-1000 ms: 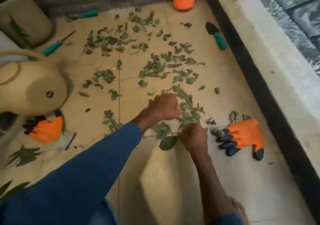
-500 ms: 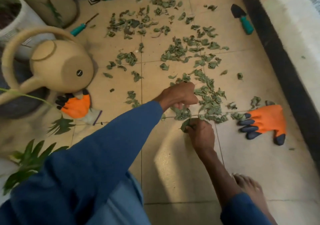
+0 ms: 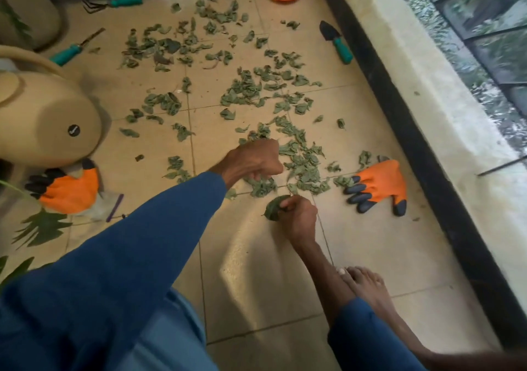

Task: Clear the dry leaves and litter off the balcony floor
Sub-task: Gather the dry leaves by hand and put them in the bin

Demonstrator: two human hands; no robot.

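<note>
Right grip [image 3: 298,216] is closed around a dark green crumpled leaf [image 3: 273,208], fingers curled over it, low against the beige tiled balcony floor [image 3: 256,262]. Left grip [image 3: 255,159] sits just beyond it and slightly to the left, curled into a fist with the knuckles up. Whether it has anything inside, I cannot tell. Its fingers hang right over a small clump of leaves. The scattered dry green leaves [image 3: 302,165] start between the two grips and spread away ahead of them across several tiles, thickest just right of the left grip. Right of the right grip I have an orange work glove with black fingertips [image 3: 379,184] lying flat, a few leaves touching its fingers. Well off to the left of the left grip a second orange glove [image 3: 71,192] lies partly under a tan plastic watering can [image 3: 42,125]. Far ahead of both grips and to the right, a black trowel with a teal handle [image 3: 338,42] lies by the dark edge strip. Behind the right grip, close to its forearm, a bare foot [image 3: 368,285] rests on the floor.
</note>
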